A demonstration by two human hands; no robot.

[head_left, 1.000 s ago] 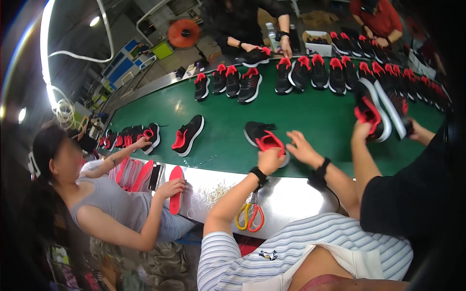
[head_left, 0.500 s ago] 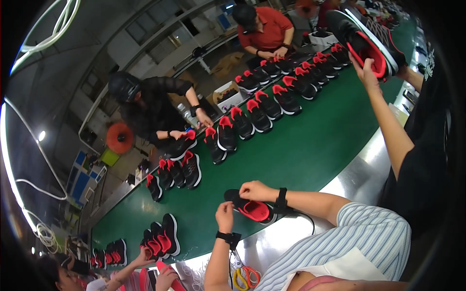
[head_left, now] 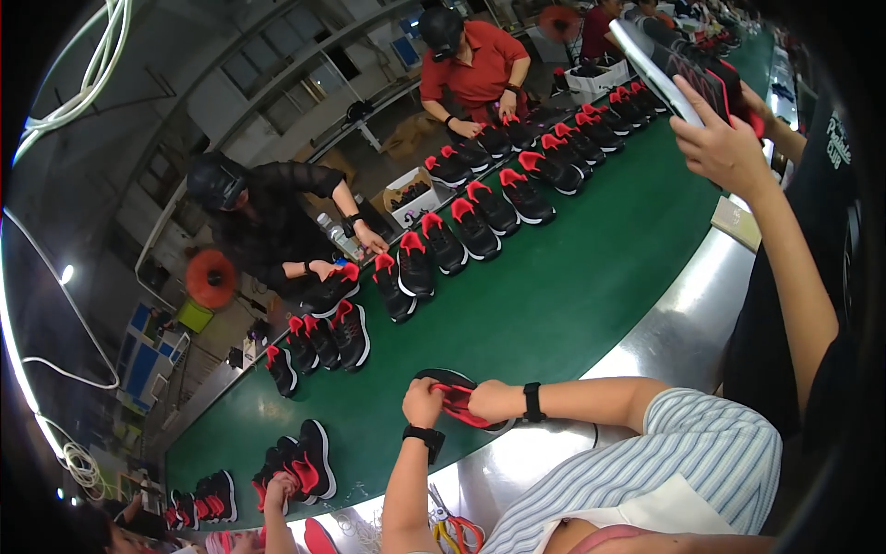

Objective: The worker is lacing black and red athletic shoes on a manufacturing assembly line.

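Hands meet on one shoe (head_left: 459,399) at the near edge of the green belt (head_left: 572,286). Left hand (head_left: 423,403) closes its grip on the heel; right hand (head_left: 489,403) presses the red collar, seemingly steadying the shoe. Scissors (head_left: 449,528) lie on the steel surface (head_left: 683,305).

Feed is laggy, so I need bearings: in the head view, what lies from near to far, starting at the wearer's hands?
Left hand and right hand on a black-and-red shoe → bare green conveyor belt → row of black-and-red sneakers → person in black.
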